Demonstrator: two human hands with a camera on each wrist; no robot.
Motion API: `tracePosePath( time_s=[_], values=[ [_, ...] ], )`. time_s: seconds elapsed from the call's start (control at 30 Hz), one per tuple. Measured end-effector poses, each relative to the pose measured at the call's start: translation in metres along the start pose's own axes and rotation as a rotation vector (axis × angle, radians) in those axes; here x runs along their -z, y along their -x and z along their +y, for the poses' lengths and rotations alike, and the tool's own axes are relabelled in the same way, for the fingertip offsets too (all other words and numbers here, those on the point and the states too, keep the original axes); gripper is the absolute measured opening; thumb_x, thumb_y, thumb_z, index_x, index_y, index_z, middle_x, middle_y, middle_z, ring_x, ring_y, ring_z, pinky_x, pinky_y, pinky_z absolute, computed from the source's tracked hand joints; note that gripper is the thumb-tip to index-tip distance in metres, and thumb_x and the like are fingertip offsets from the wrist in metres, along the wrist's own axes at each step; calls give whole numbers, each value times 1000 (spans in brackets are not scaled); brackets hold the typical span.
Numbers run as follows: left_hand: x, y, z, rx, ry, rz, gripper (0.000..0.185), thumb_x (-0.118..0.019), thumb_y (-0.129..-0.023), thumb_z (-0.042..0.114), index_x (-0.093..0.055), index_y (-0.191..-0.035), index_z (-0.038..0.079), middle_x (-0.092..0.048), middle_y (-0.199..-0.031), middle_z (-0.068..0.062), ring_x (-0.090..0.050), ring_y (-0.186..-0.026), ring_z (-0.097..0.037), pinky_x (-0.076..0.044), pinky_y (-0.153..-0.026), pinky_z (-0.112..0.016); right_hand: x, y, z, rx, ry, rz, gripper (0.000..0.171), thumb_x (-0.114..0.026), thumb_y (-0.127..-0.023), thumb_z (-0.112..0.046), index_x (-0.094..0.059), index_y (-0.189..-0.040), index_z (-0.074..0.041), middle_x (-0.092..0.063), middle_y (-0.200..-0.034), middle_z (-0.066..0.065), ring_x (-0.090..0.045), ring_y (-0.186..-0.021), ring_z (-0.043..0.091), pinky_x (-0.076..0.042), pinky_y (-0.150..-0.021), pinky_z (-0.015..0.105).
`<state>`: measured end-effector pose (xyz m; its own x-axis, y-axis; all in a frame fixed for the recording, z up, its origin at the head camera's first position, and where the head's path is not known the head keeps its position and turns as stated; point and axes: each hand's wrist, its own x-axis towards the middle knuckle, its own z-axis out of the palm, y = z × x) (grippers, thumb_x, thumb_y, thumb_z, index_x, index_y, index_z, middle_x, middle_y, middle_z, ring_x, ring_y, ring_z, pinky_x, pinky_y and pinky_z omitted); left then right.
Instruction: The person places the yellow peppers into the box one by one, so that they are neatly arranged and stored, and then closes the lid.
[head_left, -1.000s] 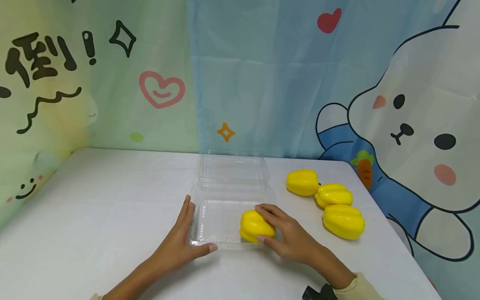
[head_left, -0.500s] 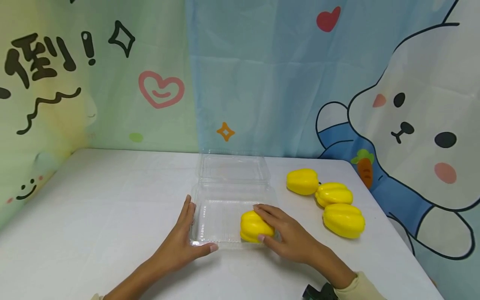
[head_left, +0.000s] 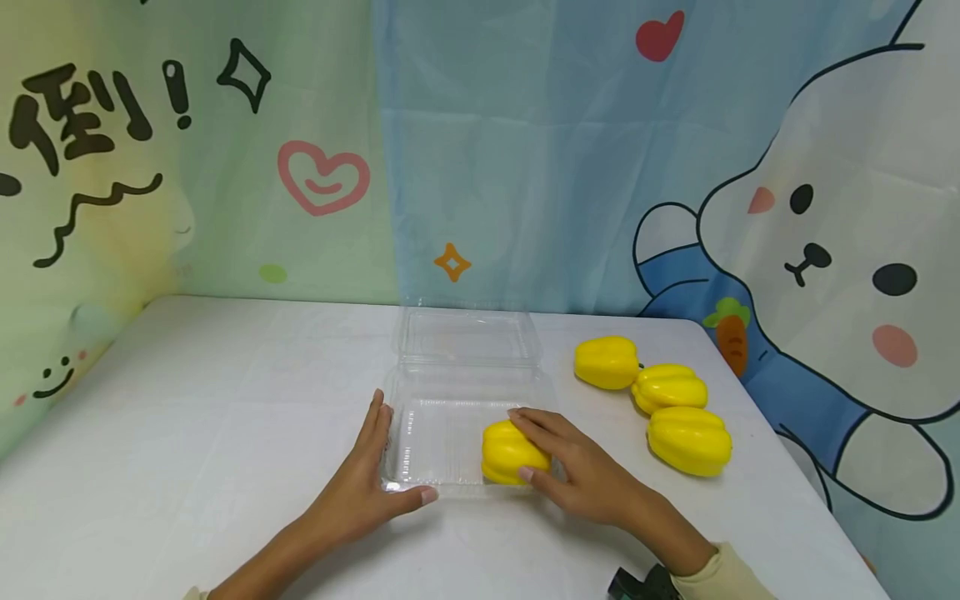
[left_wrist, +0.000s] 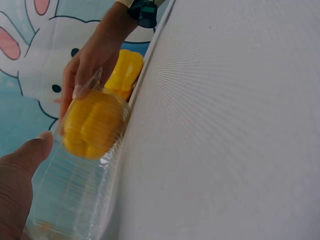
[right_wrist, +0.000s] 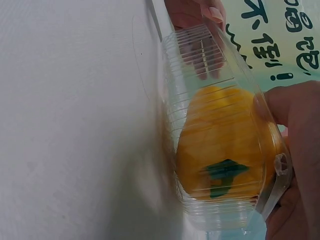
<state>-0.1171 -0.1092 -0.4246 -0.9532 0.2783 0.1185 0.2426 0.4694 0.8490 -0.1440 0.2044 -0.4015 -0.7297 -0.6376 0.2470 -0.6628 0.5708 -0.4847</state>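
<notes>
A clear plastic clamshell box (head_left: pixel 438 437) lies on the white table with its lid (head_left: pixel 468 337) folded back, away from me. In its near right corner sits a yellow bell pepper (head_left: pixel 510 452); the right wrist view shows its green stem (right_wrist: pixel 225 175) through the box wall. My right hand (head_left: pixel 573 467) grips this pepper, thumb on the near side and fingers over the top. Along the box's left side rests my left hand (head_left: pixel 371 479), fingers straight against the wall and thumb spread along the front edge.
Several more yellow bell peppers (head_left: pixel 688 442) lie in a cluster to the right of the box, near the table's right edge. Behind the table (head_left: pixel 187 417) hangs a printed cartoon curtain (head_left: pixel 510 167). A black device (head_left: pixel 641 583) is by my right wrist.
</notes>
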Motion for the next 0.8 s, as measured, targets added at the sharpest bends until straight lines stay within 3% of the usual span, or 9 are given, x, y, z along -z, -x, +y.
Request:
tracePosePath(
  time_s=[0.8],
  values=[
    [0, 0, 1, 19, -8, -6, 124, -82, -73, 51, -3, -156, 4, 14, -161, 3, -3, -146, -29, -14, -112, -53, 1, 0, 0, -10, -37, 0, 61, -62, -97, -32, -40, -149, -12, -35, -152, 1, -37, -136, 20, -35, -106, 47]
  ],
)
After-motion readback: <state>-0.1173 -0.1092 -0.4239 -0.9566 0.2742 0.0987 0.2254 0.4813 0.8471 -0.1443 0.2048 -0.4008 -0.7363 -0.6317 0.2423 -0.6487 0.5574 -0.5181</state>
